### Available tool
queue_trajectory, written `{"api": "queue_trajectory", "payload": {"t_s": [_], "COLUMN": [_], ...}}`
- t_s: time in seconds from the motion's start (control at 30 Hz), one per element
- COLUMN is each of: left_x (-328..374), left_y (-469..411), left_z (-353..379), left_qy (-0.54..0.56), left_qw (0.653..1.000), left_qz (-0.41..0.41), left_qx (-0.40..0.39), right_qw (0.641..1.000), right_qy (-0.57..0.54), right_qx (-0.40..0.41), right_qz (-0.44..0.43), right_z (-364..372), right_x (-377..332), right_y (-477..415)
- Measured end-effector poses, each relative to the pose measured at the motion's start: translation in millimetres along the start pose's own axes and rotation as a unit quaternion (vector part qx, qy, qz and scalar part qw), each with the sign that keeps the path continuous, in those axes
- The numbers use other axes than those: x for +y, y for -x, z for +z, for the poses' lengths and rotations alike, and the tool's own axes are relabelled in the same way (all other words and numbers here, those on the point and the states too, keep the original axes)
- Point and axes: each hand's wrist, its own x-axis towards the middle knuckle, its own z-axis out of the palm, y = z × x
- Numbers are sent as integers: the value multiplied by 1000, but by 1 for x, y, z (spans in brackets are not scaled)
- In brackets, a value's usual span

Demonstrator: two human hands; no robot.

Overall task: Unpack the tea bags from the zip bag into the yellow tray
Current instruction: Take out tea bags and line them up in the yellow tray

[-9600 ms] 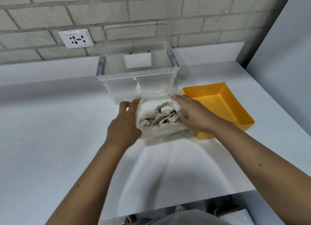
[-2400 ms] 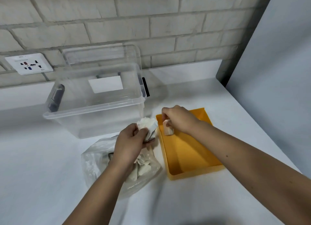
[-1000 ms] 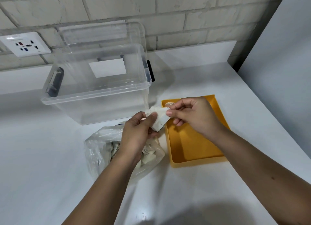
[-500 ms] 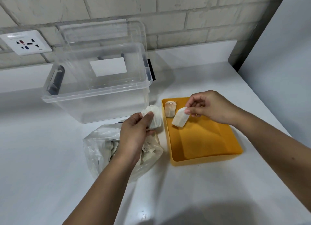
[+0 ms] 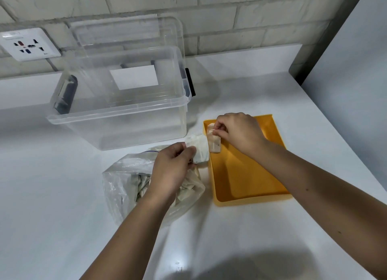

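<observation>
A: Hands?
B: Left hand (image 5: pixel 170 170) pinches a tea-bag wad (image 5: pixel 200 148) above the zip bag (image 5: pixel 125 181). Right hand (image 5: pixel 238 131) grips a tea bag (image 5: pixel 214 142).
A: Where?
B: Yellow tray (image 5: pixel 247 181), its ten o'clock corner.

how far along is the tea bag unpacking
Just begun. The right hand is setting tea bags upright at the yellow tray's far corner; the left hand holds more. Most remain in the zip bag.
</observation>
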Motion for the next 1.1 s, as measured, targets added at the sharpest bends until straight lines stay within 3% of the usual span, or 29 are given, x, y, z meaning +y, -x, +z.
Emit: {"api": "queue_trajectory", "payload": {"t_s": [0.23, 0.33, 0.4, 0.47, 0.67, 0.9, 1.1], "left_x": [-2, 0, 0, 2, 4, 2, 3], "left_y": [-3, -4, -5, -6, -3, -4, -3], "left_z": [0, 0, 1, 3, 2, -2, -1], "left_qy": [-11, -10, -3, 3, 28, 32, 23], "left_qw": [1000, 1000, 1000, 1000, 999, 999, 1000], "left_qz": [0, -1, 0, 2, 12, -3, 2], "left_qx": [-3, -6, -8, -10, -14, -4, -15], "right_qw": [999, 978, 933, 909, 895, 891, 939], "right_qy": [-12, -189, -346, -400, -423, -361, -298], "right_qx": [33, 77, 33, -40, -42, -191, -82], "right_qz": [-7, 45, 96, 108, 136, 195, 152], "right_z": [5, -7, -18, -24, -48, -29, 2], "right_x": [-3, -12, -22, -30, -12, 11, -3], "right_y": [3, 13, 21, 28, 37, 37, 24]}}
